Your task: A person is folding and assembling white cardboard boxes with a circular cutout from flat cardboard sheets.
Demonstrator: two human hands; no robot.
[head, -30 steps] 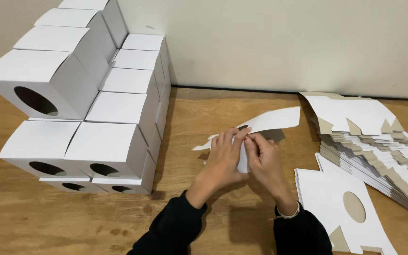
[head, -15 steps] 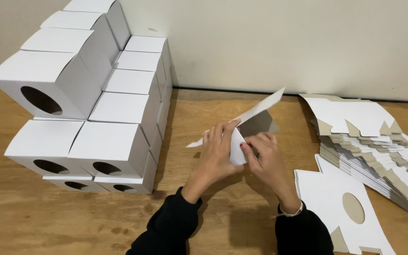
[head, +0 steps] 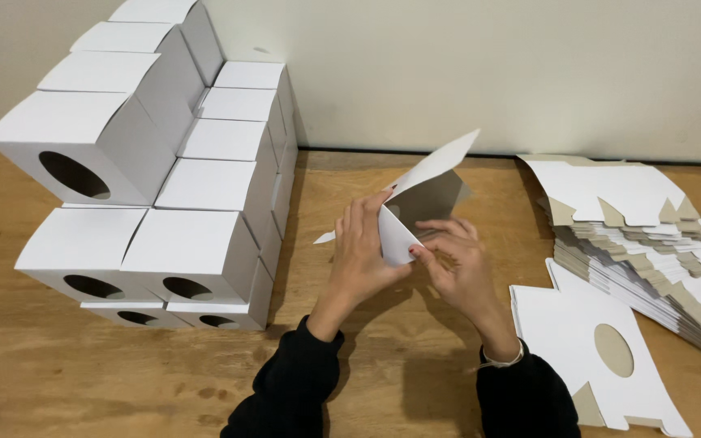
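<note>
Both hands work a white card blank (head: 415, 199) held just above the worktop (head: 350, 365), between the stack of made boxes (head: 156, 195) on the left and the pile of flat blanks (head: 651, 243) on the right. The left hand (head: 363, 251) has its grip clamped on the blank's near panel, thumb on the white face and fingers behind. The right hand (head: 460, 264) pinches the lower edge of the same panel with thumb and forefinger, the other fingers spread under the grey inner side. One long panel stands tilted up and away — its white face toward the wall.

To fold this well, I judge the crease should be run along the scored line, not beside it: keep the left thumb pressed flat as an anchor while the right fingertips push the panel over in one even sweep. Pinching only at a corner could skew the fold. Another flat blank (head: 594, 357) with a round hole lies near the right wrist.
</note>
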